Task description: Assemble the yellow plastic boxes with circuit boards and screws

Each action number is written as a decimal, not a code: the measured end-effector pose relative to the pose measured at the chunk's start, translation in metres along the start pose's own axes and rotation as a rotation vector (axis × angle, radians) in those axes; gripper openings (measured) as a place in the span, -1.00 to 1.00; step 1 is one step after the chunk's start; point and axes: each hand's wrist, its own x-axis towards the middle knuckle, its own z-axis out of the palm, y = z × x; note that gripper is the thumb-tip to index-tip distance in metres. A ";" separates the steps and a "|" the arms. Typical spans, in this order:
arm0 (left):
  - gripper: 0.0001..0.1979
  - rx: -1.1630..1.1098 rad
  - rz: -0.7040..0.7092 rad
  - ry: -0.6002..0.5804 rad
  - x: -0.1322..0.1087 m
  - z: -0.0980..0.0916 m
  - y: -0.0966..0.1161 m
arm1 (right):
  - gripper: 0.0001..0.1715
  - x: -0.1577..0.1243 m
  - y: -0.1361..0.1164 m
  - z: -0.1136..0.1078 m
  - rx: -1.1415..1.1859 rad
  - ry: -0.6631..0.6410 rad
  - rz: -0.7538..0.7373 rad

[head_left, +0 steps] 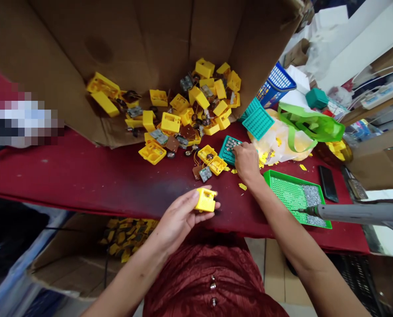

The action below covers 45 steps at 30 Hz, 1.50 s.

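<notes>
My left hand [179,213] is closed around a small yellow plastic casing [205,200] just over the table's front edge. The casing has a recess in its top. My right hand [246,160] reaches to a small teal tray [228,157] of round silver button cells [231,143]. Its fingertips are pinched together at the tray's right side, and what lies between them is hidden. Left of the tray rests an opened yellow casing [217,165] with wires, beside a grey part [205,174] and a brown part [197,172].
A large cardboard box [117,39] lies behind a pile of yellow casings [170,123]. At right are a green tray [282,193] of screws, a grey electric screwdriver [351,212] across it, and a phone [328,183]. Small yellow pieces [243,186] are scattered about.
</notes>
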 end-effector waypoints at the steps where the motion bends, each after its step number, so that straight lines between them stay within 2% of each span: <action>1: -0.74 0.000 0.003 -0.001 0.000 0.000 -0.001 | -0.63 0.000 0.000 -0.001 -0.009 -0.003 -0.007; 11: -0.74 -0.024 0.086 0.002 0.002 0.000 -0.006 | -0.60 0.002 -0.005 -0.002 0.001 -0.002 -0.014; 14: -0.73 -0.038 0.107 0.008 0.004 0.000 -0.008 | -0.65 -0.012 -0.011 -0.018 0.082 0.079 -0.022; 16: -0.73 -0.035 0.131 0.022 0.006 0.000 -0.009 | -0.73 -0.031 -0.018 -0.034 0.273 0.157 -0.070; 17: -0.73 -0.026 0.144 0.032 0.008 0.000 -0.010 | -0.77 -0.043 -0.022 -0.043 0.416 0.141 -0.114; 18: -0.73 -0.012 0.158 0.039 0.009 0.000 -0.012 | -0.79 -0.055 -0.026 -0.050 0.572 0.063 -0.140; 20: -0.71 0.027 0.187 0.035 0.012 0.000 -0.015 | -0.83 -0.074 -0.034 -0.060 0.828 -0.214 -0.141; 22: -0.69 0.078 0.220 0.012 0.014 -0.002 -0.019 | -0.83 -0.083 -0.039 -0.064 0.943 -0.418 -0.106; 24: -0.66 0.159 0.263 -0.003 0.015 -0.004 -0.022 | -0.83 -0.083 -0.042 -0.064 0.934 -0.490 -0.090; 29: -0.60 0.461 0.406 0.060 0.009 -0.007 -0.023 | -0.81 -0.070 -0.047 -0.067 0.752 -0.544 -0.115; 32: -0.63 0.564 0.428 0.125 0.005 -0.005 -0.018 | -0.80 -0.067 -0.049 -0.067 0.718 -0.537 -0.111; 37: -0.65 0.363 0.328 0.098 0.006 -0.006 -0.016 | -0.79 -0.071 -0.048 -0.061 0.768 -0.524 -0.079; 42: -0.66 0.437 0.370 0.124 0.011 -0.005 -0.018 | -0.80 -0.072 -0.046 -0.060 0.739 -0.485 -0.082; 45: -0.67 0.351 0.320 0.092 0.012 0.001 -0.016 | -0.81 -0.069 -0.044 -0.063 0.847 -0.503 -0.092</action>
